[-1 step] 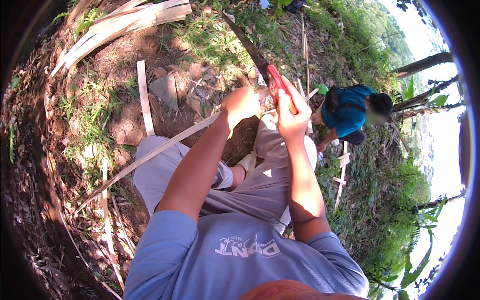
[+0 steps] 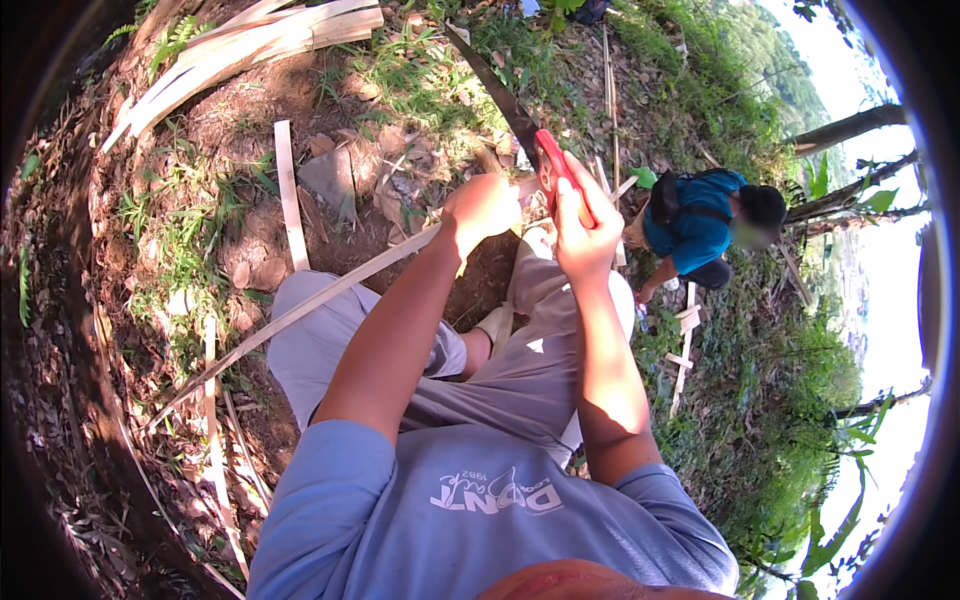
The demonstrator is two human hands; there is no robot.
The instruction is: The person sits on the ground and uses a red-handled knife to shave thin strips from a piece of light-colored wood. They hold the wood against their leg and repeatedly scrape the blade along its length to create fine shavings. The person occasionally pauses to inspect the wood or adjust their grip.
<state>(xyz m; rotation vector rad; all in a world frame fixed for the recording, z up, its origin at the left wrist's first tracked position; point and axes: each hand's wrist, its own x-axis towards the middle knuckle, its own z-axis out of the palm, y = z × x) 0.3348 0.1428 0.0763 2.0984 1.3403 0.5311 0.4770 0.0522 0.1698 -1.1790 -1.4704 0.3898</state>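
Observation:
In my right hand [image 2: 588, 222] is a red-handled pruning saw [image 2: 505, 98], gripped round the handle with the thumb along it. Its long dark blade points away from me and to the left; I cannot make out the teeth. My left hand [image 2: 482, 207], closed and brightly sunlit, grips a long pale wooden strip [image 2: 330, 292]. From that hand the strip slants down past my left knee to the ground. A short end of it shows between my two hands, close to the saw handle.
Pale split strips [image 2: 270, 45] lie heaped at the far left. A single flat strip [image 2: 289, 195] rests near my left knee, beside a grey stone [image 2: 328, 180]. On the right a person in a blue shirt [image 2: 705, 222] bends over near crossed sticks [image 2: 685, 335]. Leaf litter and grass cover the slope.

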